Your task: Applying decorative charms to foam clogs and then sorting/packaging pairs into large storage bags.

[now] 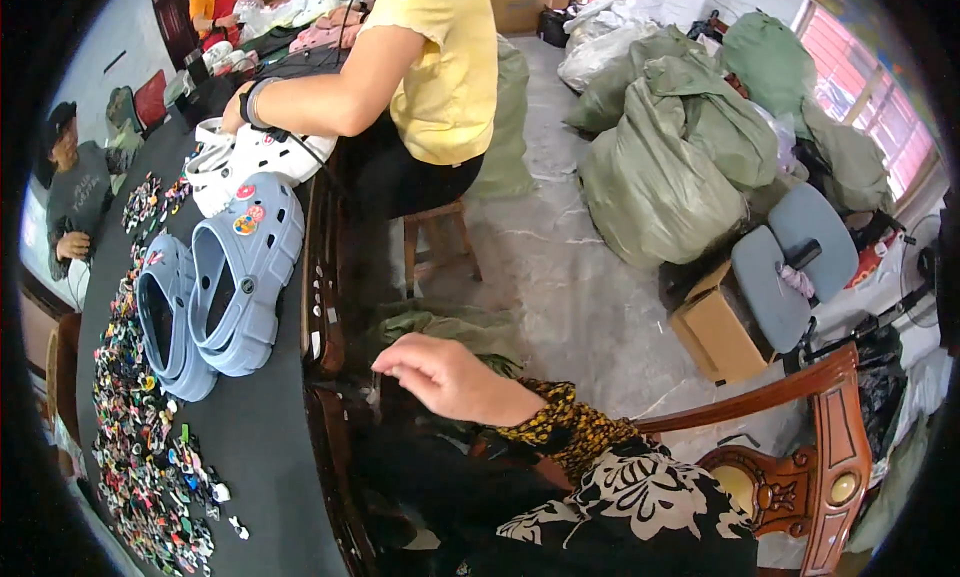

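The right hand hangs just off the edge of the black desk, fingertips closed in a pinch; I cannot tell whether they grip anything. The left hand is not visible. The step seems a reach, short of the desktop; getting to the 2 blue-grey strapped foam clogs there calls for moving up and left. Small multicoloured charms lie alongside. Stuffed green sacks crowd the grey floor.

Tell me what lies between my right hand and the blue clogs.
Head view: between your right hand and the blue clogs lie a brown wooden table edge and black tabletop.
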Action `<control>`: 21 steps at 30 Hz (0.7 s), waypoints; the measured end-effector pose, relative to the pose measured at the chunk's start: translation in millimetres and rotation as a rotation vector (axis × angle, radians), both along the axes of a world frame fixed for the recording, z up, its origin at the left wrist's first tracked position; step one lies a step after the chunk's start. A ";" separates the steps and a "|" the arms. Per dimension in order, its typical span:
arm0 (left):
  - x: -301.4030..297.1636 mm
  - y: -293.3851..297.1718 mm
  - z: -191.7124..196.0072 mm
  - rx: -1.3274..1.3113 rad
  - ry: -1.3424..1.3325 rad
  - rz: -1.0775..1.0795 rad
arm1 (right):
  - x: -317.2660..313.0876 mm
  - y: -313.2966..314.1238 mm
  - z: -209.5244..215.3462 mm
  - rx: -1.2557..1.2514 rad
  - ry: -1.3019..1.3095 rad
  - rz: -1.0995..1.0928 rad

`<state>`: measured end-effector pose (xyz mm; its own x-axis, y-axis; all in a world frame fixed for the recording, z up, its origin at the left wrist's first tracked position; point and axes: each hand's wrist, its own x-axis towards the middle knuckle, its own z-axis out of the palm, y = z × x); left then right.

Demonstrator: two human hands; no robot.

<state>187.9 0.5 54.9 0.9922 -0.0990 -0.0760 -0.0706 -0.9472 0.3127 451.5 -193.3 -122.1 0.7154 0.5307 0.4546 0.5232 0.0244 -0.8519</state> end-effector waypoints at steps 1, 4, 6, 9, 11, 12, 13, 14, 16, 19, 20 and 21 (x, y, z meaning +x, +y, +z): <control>-4.3 -0.1 2.3 0.002 0.007 0.000 | -6.0 3.7 3.2 0.005 0.009 0.025; -19.7 -0.7 8.4 0.035 -0.009 0.018 | -22.2 21.4 11.3 0.067 -0.005 0.118; -34.1 -1.1 9.8 0.051 -0.025 0.036 | -34.1 31.4 14.9 0.091 -0.057 0.168; -57.3 -4.9 10.3 0.075 -0.038 0.086 | -53.4 39.8 23.1 0.098 -0.084 0.246; -74.0 -9.2 9.5 0.088 -0.043 0.124 | -65.0 41.2 28.0 0.100 -0.126 0.270; -82.8 -11.5 8.6 0.084 -0.043 0.157 | -69.6 41.2 29.5 0.104 -0.129 0.282; -91.9 -15.0 7.1 0.079 -0.038 0.191 | -74.5 40.8 29.5 0.102 -0.107 0.301; -99.8 -18.3 5.7 0.083 -0.036 0.208 | -77.1 42.5 30.1 0.101 -0.085 0.324; -114.0 -26.0 -0.1 0.036 -0.044 0.327 | -73.5 44.6 22.4 0.081 -0.117 0.321; -127.3 -37.0 -15.2 0.055 -0.065 0.455 | -54.8 26.7 32.7 -0.004 -0.281 0.226; -135.0 -41.3 -13.7 0.097 -0.029 0.497 | -45.4 18.6 34.5 -0.010 -0.273 0.175; -139.1 -46.5 -16.5 0.115 -0.018 0.557 | -32.5 7.4 33.8 -0.052 -0.351 0.059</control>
